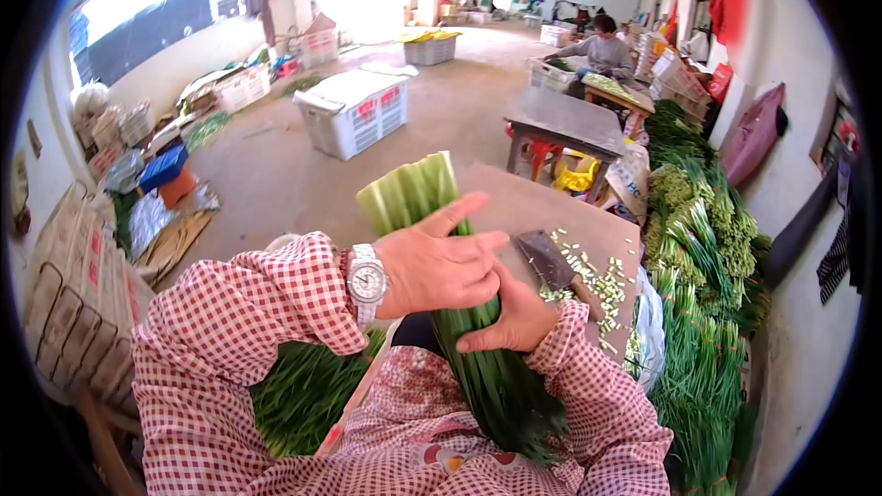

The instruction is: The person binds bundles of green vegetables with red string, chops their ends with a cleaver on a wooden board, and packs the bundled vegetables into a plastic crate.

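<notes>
A thick bundle of garlic chives (pixel 423 197) leans in front of me, pale cut ends up and dark leaves hanging down over my lap. My left hand (pixel 432 262), with a white watch at its wrist, lies across the bundle's middle, fingers bent over it and slightly apart. From the right, my right hand (pixel 514 312) grips the bundle just below, its thumb across the front. The fingers of the two hands overlap, so any band between them is hidden. Beside the right hand, a broad dark blade (pixel 546 260) with a wooden handle lies on the brown board (pixel 501 188).
Chopped pale stem pieces (pixel 602 289) are scattered on the board. Tied green bundles (pixel 703 340) are heaped along the right wall. More loose chives (pixel 308 395) lie at my lower left. A white crate (pixel 354 115) and a low table (pixel 565 119) stand ahead; another person (pixel 606 48) sits farther back.
</notes>
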{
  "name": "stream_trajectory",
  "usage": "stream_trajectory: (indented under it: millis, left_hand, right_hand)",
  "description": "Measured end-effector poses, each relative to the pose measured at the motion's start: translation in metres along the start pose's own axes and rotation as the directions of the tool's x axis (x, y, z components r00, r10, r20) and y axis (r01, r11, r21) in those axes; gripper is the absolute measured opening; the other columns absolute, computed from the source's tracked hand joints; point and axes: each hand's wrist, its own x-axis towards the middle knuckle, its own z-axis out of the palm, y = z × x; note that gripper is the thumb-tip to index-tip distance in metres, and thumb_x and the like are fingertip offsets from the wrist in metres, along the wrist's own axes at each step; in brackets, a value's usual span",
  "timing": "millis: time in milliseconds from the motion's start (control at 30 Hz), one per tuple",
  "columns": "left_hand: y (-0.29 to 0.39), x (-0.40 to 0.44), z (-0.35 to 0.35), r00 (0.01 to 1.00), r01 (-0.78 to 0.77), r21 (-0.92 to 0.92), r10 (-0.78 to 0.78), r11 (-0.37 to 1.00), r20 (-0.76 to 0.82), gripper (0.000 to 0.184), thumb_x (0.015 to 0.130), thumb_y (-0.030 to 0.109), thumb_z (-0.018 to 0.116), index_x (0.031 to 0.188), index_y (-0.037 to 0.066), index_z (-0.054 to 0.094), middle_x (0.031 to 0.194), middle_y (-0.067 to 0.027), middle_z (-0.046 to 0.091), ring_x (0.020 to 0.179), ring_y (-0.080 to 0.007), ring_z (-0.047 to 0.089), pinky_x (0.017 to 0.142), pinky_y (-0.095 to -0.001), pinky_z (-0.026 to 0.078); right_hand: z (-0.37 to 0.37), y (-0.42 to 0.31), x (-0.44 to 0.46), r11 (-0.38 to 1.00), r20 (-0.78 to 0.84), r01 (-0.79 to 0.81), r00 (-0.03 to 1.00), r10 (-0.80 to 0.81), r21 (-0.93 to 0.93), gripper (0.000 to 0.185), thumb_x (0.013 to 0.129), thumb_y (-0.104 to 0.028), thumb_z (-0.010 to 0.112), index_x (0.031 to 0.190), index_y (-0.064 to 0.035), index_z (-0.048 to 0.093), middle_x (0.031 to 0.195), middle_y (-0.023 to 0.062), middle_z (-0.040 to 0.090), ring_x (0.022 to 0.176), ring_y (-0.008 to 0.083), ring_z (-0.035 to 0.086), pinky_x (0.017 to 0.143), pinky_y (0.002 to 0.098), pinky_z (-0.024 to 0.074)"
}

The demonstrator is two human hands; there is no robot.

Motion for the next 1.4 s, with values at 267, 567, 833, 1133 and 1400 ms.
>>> stream_trajectory:
  millis: [267, 567, 833, 1133, 1400]
  left_hand:
    - [0.037, -0.006, 0.042, 0.665, 0.247, -0.897, -0.737, 0.367, -0.118, 0.109, 0.063, 0.021, 0.086, 0.148, 0.016, 0.018, 0.146, -0.0139, 0.035, 0.135, -0.025, 0.034, 0.113, -0.0502, 0.017]
    - [0.092, 0.113, 0.128, 0.783, -0.258, -0.836, -0.612, -0.485, 0.114, 0.095, 0.063, 0.003, 0.084, 0.139, 0.007, 0.026, 0.13, -0.0089, 0.047, 0.118, -0.0186, 0.05, 0.098, -0.0347, 0.043]
    - [0.154, 0.242, 0.087, 0.719, -0.377, -0.88, -0.691, -0.29, -0.08, 0.096, 0.065, 0.013, 0.085, 0.136, -0.002, 0.022, 0.126, -0.0169, 0.048, 0.114, -0.0248, 0.052, 0.096, -0.0366, 0.042]
    - [0.298, 0.267, -0.047, 0.684, -0.717, -0.634, -0.12, -0.289, -0.719, 0.102, 0.067, 0.008, 0.079, 0.147, 0.006, 0.017, 0.142, -0.0212, 0.037, 0.131, -0.033, 0.039, 0.109, -0.0454, 0.03]
    - [0.351, 0.281, 0.137, 0.836, 0.153, -0.887, 0.536, -0.436, -0.119, 0.052, 0.081, -0.001, 0.064, 0.131, 0.001, 0.046, 0.112, -0.0077, 0.058, 0.102, -0.016, 0.058, 0.089, -0.0276, 0.047]
  right_hand:
    - [-0.049, 0.019, -0.047, 0.809, -0.244, 0.008, 0.955, 0.167, 0.588, 0.093, 0.063, -0.012, 0.074, 0.143, -0.0052, 0.026, 0.125, 0.009, 0.051, 0.116, 0.0194, 0.049, 0.101, 0.0361, 0.0379]
    - [-0.102, -0.041, -0.091, 0.852, -0.372, -0.171, 0.928, -0.029, -0.495, 0.112, 0.06, -0.037, 0.085, 0.144, 0.0016, 0.021, 0.139, 0.0245, 0.034, 0.133, 0.0353, 0.032, 0.11, 0.0418, 0.027]
    - [-0.095, -0.137, -0.132, 0.841, -0.881, -0.36, 0.401, -0.251, -0.404, 0.114, 0.054, -0.022, 0.09, 0.142, 0.0012, 0.021, 0.136, 0.0169, 0.044, 0.126, 0.0266, 0.045, 0.105, 0.0399, 0.0362]
    - [0.097, -0.342, -0.316, 0.181, -0.94, -0.949, 0.206, -0.271, -0.26, 0.095, 0.057, -0.017, 0.085, 0.135, 0.0023, 0.034, 0.123, 0.0157, 0.055, 0.114, 0.0247, 0.054, 0.098, 0.0359, 0.0422]
    - [0.355, -0.417, -0.421, -0.171, -0.731, -0.718, -0.682, -0.017, 0.674, 0.087, 0.053, -0.02, 0.08, 0.13, 0.0, 0.044, 0.111, 0.0164, 0.061, 0.103, 0.0275, 0.06, 0.093, 0.0347, 0.0441]
